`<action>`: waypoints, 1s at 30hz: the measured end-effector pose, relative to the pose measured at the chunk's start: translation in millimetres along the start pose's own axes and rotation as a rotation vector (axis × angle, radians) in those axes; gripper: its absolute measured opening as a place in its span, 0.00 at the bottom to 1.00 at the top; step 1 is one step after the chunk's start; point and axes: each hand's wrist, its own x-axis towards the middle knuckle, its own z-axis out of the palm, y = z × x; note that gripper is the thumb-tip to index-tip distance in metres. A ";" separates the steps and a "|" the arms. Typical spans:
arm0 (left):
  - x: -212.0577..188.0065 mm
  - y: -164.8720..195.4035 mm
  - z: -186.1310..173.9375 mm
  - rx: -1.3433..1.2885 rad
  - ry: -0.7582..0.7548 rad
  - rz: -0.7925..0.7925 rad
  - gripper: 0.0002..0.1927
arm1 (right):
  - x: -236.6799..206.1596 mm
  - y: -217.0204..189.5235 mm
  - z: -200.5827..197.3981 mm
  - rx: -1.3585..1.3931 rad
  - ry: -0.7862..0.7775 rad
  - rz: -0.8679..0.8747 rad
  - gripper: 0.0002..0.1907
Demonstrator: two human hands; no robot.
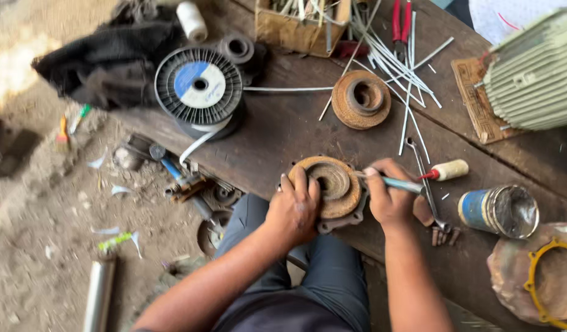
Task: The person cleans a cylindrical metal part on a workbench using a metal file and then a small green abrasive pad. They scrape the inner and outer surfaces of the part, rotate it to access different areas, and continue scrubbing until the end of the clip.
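Head view, looking down at a dark wooden bench [283,132].

Left hand [294,209]: fingers spread and curled over the near-left rim of a rusty round end cover [332,184], pressing it flat. The hand is partly open, draped on the part rather than wrapped around it.

Right hand [389,195]: closed around the blue-grey handle of a tool [401,184]. The tool's tip points left and meets the cover near its raised centre hub. The kind of tip cannot be told; it is hidden at the contact.

The end cover lies at the near edge of the bench, between the two hands and just above the person's lap. Under it a greyer flanged piece shows at the lower right.

Nearby:
- a second rusty round cover [361,98] farther back, well apart from the first
- a wire spool [199,86] with a blue and white label, at the bench's left end
- thin white strips [394,61] scattered behind the second cover
- a spanner [426,184] just beside the right hand
- an open tin can [500,211] on its side, to the right
- a ribbed green motor housing [535,74] at the far right
- a black cloth [105,61] at the far left corner
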 end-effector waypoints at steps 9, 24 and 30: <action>-2.6 -7.3 22.0 -0.108 0.102 0.032 0.50 | -3.0 15.1 10.1 -0.063 -0.124 -0.003 0.08; 1.0 -1.5 -10.9 -0.025 0.096 -0.004 0.40 | 4.5 6.7 9.6 0.010 -0.006 -0.109 0.07; 0.1 -1.4 -13.5 -0.022 0.032 0.000 0.41 | 3.4 3.9 14.1 -0.005 -0.013 -0.129 0.07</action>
